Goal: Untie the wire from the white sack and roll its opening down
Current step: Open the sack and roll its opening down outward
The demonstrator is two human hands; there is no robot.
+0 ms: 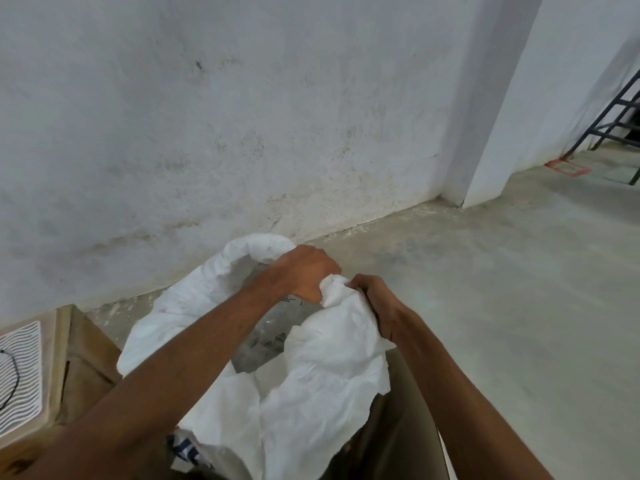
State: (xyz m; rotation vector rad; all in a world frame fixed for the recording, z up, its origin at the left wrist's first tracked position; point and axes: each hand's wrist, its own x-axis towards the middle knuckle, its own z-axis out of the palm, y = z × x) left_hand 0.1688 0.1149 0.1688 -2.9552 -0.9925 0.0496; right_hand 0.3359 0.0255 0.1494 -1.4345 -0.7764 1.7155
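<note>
We see a white sack (322,372) at lower centre, with clear, greyish plastic showing inside its mouth. The wall (207,116) above is pale grey-white with dark smudges; the floor (502,271) is dull grey-green. At lower left, a brown box (86,355) carries a white mat (20,372) ribbed with wavy grey lines, crossed by a thin black wire (14,375). At upper right stands a dark railing (616,123).

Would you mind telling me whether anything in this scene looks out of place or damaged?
Only small things stand out. A thin black wire lies loose on the ribbed white mat at left. The wall is stained and scuffed near the floor. The white sack, gripped by both hands, looks crumpled but untorn.
</note>
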